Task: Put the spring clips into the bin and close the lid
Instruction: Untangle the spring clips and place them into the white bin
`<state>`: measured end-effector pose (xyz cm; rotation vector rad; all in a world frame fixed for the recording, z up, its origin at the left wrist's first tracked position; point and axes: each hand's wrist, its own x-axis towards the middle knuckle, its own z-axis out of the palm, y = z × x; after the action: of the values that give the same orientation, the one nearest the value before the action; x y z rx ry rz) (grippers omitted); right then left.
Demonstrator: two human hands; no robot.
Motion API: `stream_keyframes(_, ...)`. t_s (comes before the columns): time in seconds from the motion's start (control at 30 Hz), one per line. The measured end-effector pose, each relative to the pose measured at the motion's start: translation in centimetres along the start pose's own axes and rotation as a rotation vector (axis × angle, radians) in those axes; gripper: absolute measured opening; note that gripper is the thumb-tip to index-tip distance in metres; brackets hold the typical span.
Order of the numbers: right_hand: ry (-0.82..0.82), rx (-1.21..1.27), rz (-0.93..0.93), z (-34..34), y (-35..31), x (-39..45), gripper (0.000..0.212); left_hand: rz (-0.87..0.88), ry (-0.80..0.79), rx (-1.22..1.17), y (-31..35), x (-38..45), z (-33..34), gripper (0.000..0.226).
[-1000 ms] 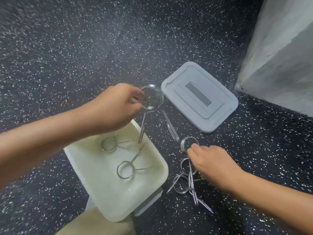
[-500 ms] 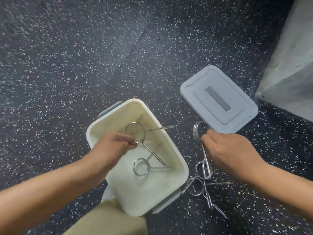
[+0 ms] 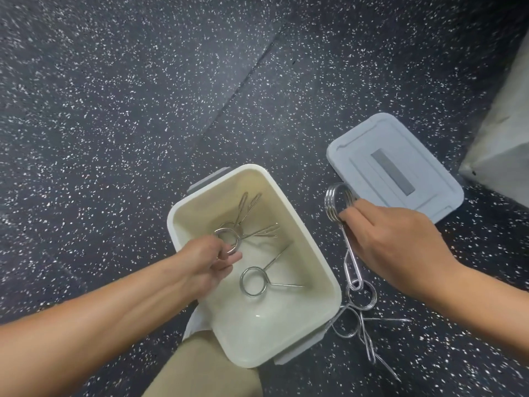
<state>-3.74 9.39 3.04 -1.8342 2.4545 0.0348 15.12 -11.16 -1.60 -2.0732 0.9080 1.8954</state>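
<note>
kneeling shows at the bottom edge as one khaki-clad knee, pressed against the near wall of a single cream bin that stands open on the speckled dark floor. just right of the bin's near corner lies a tangled heap of loose spring clips on the floor; about three can be made out, though the overlap makes the count unsure. inside the bin, one clip lies flat on the bottom, free of any hand. the left hand reaches into the bin with fingers curled around the ring of a second clip, whose handles point toward the far wall; a further pair of handles beyond it suggests a third clip underneath. the right hand, beside the bin and above the floor, pinches the coiled ring of another clip between thumb and bent fingers, its long handles hanging down to the heap. farther off, one grey lid rests flat on the floor, apart from the bin, with a pale block beyond it at the right edge.
</note>
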Motion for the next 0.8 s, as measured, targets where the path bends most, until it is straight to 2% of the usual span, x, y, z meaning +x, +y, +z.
stream_keyframes(0.13, 0.017, -0.017, -0.049, -0.5, -0.7, 0.3, 0.016, 0.004, 0.026, 0.031, 0.0, 1.9, 1.2, 0.033)
stream_keyframes(0.3, 0.032, -0.035, -0.081, -1.0, -1.6, 0.8, 0.023, 0.028, 0.026, 0.064, 1.0, 3.7, 1.7, 0.023)
stream_keyframes(0.47, 0.093, -0.042, -0.152, -1.5, -3.2, 1.4, 0.02, -0.015, -0.034, 0.083, 2.0, 3.7, 1.4, 0.023)
stream_keyframes(0.6, 0.141, -0.016, -0.305, -1.4, -4.3, 1.9, 0.016, -0.04, -0.094, 0.075, 2.4, 3.4, 1.0, 0.017)
stream_keyframes(0.7, 0.176, -0.007, -0.404, -1.3, -5.2, 2.5, 0.027, -0.058, -0.125, 0.103, 2.9, 2.5, 0.6, 0.013)
stream_keyframes(0.8, 0.152, 0.018, -0.52, -0.5, -6.2, 3.0, 0.028, -0.022, -0.139, 0.106, 2.9, 0.5, 0.0, 0.009)
